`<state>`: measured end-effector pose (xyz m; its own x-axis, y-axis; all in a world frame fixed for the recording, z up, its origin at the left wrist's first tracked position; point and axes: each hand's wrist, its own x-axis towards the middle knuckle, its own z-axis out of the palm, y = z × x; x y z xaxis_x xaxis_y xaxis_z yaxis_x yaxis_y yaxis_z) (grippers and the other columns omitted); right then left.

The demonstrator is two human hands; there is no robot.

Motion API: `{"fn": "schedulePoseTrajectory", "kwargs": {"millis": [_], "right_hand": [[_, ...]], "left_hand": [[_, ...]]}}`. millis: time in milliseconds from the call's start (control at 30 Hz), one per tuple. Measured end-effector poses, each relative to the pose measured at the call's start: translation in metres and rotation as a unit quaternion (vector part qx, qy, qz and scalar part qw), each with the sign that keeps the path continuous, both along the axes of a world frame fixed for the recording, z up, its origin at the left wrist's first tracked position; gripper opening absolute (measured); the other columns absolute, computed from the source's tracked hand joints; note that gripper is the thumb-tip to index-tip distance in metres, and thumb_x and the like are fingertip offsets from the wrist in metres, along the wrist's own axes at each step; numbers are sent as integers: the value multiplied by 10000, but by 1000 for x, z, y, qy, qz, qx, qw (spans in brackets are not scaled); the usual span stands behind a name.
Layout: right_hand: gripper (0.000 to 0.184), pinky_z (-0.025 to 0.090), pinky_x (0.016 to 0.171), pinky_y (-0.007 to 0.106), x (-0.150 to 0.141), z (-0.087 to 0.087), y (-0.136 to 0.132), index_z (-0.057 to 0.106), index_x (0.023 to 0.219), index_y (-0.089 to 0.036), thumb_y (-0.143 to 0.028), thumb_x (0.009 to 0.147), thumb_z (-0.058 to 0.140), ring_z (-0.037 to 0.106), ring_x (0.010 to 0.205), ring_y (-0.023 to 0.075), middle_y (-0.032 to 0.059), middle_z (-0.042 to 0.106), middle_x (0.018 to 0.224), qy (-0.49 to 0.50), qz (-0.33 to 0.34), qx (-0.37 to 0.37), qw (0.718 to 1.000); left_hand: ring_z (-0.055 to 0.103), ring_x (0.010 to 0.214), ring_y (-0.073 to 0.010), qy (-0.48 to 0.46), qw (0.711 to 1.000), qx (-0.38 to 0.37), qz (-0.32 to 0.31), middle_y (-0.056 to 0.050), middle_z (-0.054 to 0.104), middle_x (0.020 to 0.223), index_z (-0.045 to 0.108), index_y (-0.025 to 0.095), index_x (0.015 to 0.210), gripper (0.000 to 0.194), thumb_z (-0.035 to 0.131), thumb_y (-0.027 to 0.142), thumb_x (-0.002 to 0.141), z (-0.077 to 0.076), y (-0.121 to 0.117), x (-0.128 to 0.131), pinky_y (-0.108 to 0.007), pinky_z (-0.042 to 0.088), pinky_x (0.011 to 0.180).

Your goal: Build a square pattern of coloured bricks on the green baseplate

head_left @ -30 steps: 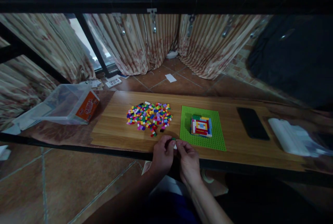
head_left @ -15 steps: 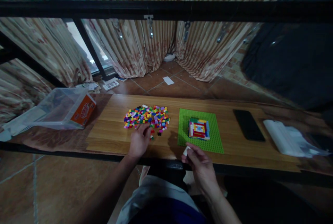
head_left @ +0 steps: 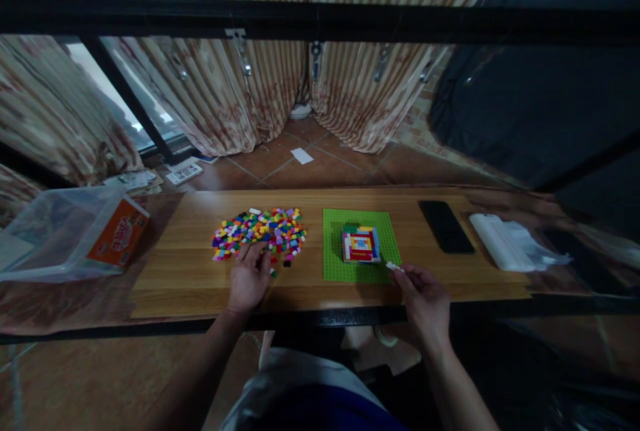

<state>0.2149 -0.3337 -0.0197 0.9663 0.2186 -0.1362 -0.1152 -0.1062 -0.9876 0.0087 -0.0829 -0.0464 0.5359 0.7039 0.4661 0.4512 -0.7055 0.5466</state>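
A white toy brick (head_left: 393,266) is pinched between the thumb and fingers of my right hand (head_left: 427,297), over the near right corner of the green baseplate (head_left: 333,271). On that plate stands a low, roughly square build of colored bricks (head_left: 361,245), with red, white, yellow and blue showing. My left hand (head_left: 249,275) rests at the near edge of a pile of small mixed bricks (head_left: 260,225). Its fingers are bent and drawn together; whatever they hold, if anything, is hidden. A few loose bricks, one of them black (head_left: 287,263), lie just right of it.
A clear plastic bin (head_left: 55,217) with an orange label stands at the left. Right of the baseplate lie a black phone (head_left: 447,226) and a white object with plastic wrap (head_left: 500,244). A dark metal bar (head_left: 320,17) crosses above the wooden table (head_left: 185,271).
My right hand has moved right with the white brick, from the baseplate's near edge to its right corner. The left hand stays at the pile. The whole view has turned somewhat.
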Motion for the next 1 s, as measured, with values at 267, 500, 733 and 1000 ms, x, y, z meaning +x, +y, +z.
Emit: {"fn": "schedulePoseTrajectory", "kwargs": {"millis": [267, 500, 733, 1000], "right_hand": [[383, 520, 762, 343, 5, -8, 16, 635, 884, -173, -526, 749, 692, 712, 846, 245, 117, 753, 886, -96, 15, -89, 991], [386, 513, 723, 324, 4, -10, 28, 624, 849, -180, -537, 727, 704, 715, 798, 242, 110, 752, 831, -123, 9, -100, 987], [365, 493, 697, 335, 4, -13, 32, 663, 823, -166, -521, 745, 683, 685, 734, 235, 111, 736, 792, -142, 8, -153, 978], [379, 471, 673, 336, 4, -5, 33, 692, 811, -150, -524, 757, 655, 664, 703, 234, 117, 734, 772, -165, 3, -191, 968]], "left_hand": [[658, 892, -207, 3, 1000, 15, -5, -91, 675, 958, 660, 159, 1005, 194, 512, 237, 909, -2, 2, 0, -334, 552, 812], [652, 911, -208, 8, 1000, 15, -2, -87, 676, 958, 655, 171, 996, 192, 500, 244, 910, -2, 2, 1, -339, 552, 823], [648, 911, -211, 7, 1000, -1, -10, -92, 670, 980, 652, 177, 1004, 201, 494, 249, 904, -3, 2, 0, -353, 546, 834], [649, 902, -209, 6, 1000, -11, -9, -88, 673, 975, 653, 180, 991, 198, 490, 251, 902, -3, 2, 0, -344, 540, 842]]}}
